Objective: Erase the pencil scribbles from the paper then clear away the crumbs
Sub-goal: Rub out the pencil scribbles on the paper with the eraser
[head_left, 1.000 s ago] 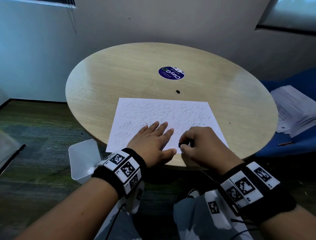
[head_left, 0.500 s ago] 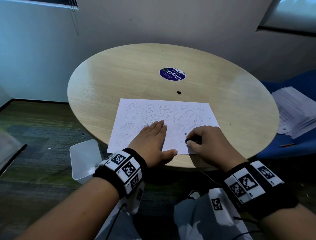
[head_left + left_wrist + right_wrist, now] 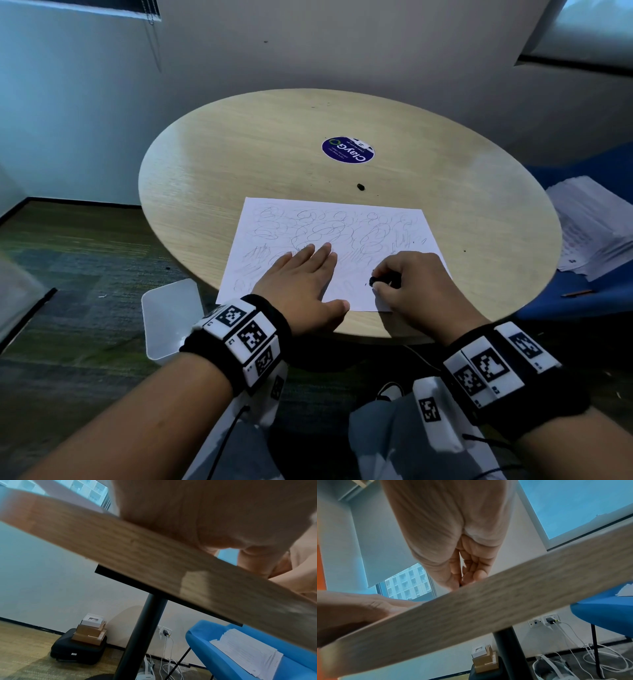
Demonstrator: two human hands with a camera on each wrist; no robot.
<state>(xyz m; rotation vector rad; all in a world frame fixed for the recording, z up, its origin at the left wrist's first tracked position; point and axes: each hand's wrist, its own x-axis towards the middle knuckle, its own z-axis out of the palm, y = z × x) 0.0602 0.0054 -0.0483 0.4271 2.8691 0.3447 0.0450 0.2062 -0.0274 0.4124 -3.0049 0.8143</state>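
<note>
A white sheet of paper (image 3: 342,233) covered in pencil scribbles lies on the round wooden table (image 3: 239,164), near its front edge. My left hand (image 3: 301,274) lies flat on the paper's lower middle with straight fingers, holding it down. My right hand (image 3: 404,281) is at the paper's lower right, its fingers curled round a small black eraser (image 3: 376,281) pressed to the sheet. A few dark crumbs (image 3: 413,242) dot the paper's right side. In the wrist views the table edge (image 3: 488,608) hides the paper, and my right hand's fingers (image 3: 471,573) are pinched together.
A dark speck (image 3: 360,186) lies on the table beyond the paper, below a round blue sticker (image 3: 347,150). A white bin (image 3: 168,318) stands on the floor at the left. A blue chair (image 3: 582,294) at the right holds a stack of papers (image 3: 596,229).
My right hand has slid to the right along the paper's lower edge with the eraser. The left hand has stayed flat on the sheet.
</note>
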